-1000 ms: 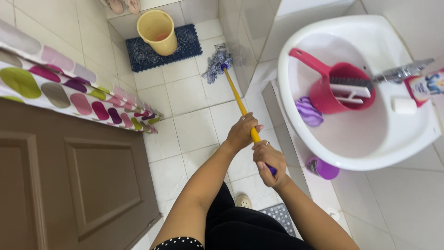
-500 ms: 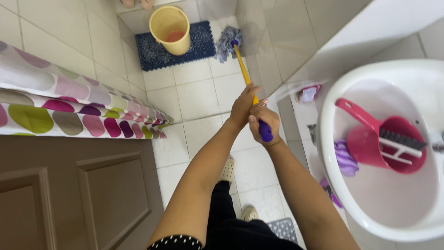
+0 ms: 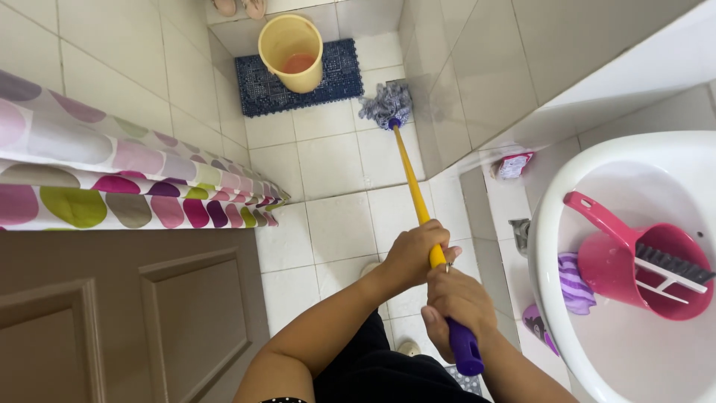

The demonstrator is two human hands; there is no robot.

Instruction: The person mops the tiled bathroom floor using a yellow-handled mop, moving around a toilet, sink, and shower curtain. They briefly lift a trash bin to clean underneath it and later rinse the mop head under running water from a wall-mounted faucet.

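Two hands grip the mop (image 3: 409, 175) we hold: our left hand (image 3: 415, 257) is clenched around the yellow handle, and just below it our right hand (image 3: 456, 300) wraps the shaft above its purple end. Its stringy head rests on the white floor tiles (image 3: 328, 160) near the wall corner, beside a blue mat (image 3: 257, 86) carrying a yellow bucket (image 3: 291, 51). At our right stands a white basin (image 3: 552, 224) holding a pink scoop (image 3: 634, 257) and a brush (image 3: 671, 267). A spotted curtain (image 3: 112, 179) hangs at left.
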